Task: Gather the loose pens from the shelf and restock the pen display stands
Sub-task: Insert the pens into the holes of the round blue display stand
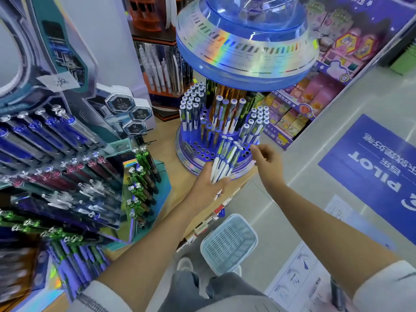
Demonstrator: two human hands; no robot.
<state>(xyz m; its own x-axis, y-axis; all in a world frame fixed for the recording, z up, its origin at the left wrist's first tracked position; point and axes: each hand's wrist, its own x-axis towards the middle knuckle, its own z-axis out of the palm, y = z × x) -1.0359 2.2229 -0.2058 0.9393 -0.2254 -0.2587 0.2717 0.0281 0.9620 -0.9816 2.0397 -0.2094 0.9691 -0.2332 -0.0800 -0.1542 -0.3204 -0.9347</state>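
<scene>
Gripping a bundle of pens [221, 163], left hand [206, 186] at front rim of the stand [191, 168]; right hand [266, 159], fingers [254, 151] curled, hold unclear, over its vacant holes [203, 152].

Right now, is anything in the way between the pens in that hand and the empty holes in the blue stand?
Nothing visible is. The left hand holds the pens over the front rim of the blue stand, and the empty holes lie open beside them. The right hand is off to one side.
</scene>
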